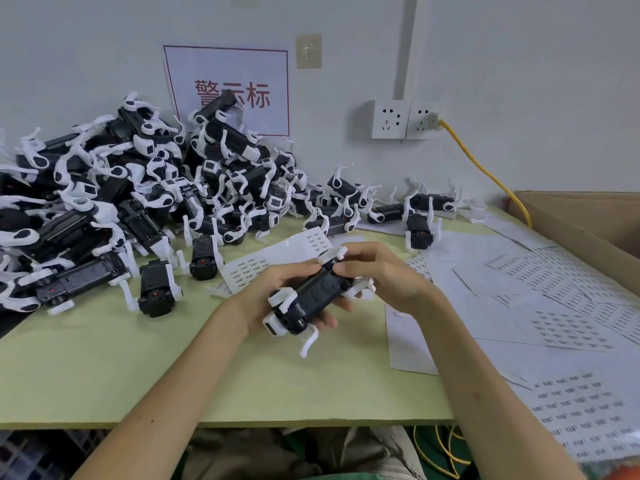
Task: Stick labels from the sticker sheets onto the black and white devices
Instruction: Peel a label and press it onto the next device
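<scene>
The left hand point(273, 289) is curled round a device point(313, 296) from below and holds it above the desk point(138, 375), black body up. The right hand point(384, 271) pinches the device's far end, its fingertips point(341, 269) bunched on the black top beside a white part. Whether a label lies under those fingertips cannot be told; none shows.

The nearest risk is at that pinch. If a label is going down here, a finger pressing one edge first would likely set it crooked or trap a crease, and the bunched fingers hide the spot, so a skew may go unseen. A label could also cling to a fingertip instead of the plastic.

The device's thin white legs point(309, 342) stick out past the left palm. A tighter squeeze, or setting it down hard on a leg, could bend or snap one.

Just behind the hands a sheet point(273, 259) lies flat on the desk, partly used by the look of it. More sheets point(568, 327) overlap loosely at the right, and some overhang the near edge. A forearm dragging across them could push one off or fold it, and peeling from a loose sheet may lift the whole sheet.

At the left the pile point(131, 188) of devices is heaped high, with legs tangled. Pulling one out may bring others sliding down, and a finished device put back near it could get mixed with unlabelled ones. The box point(581, 216) stands at the right.
</scene>
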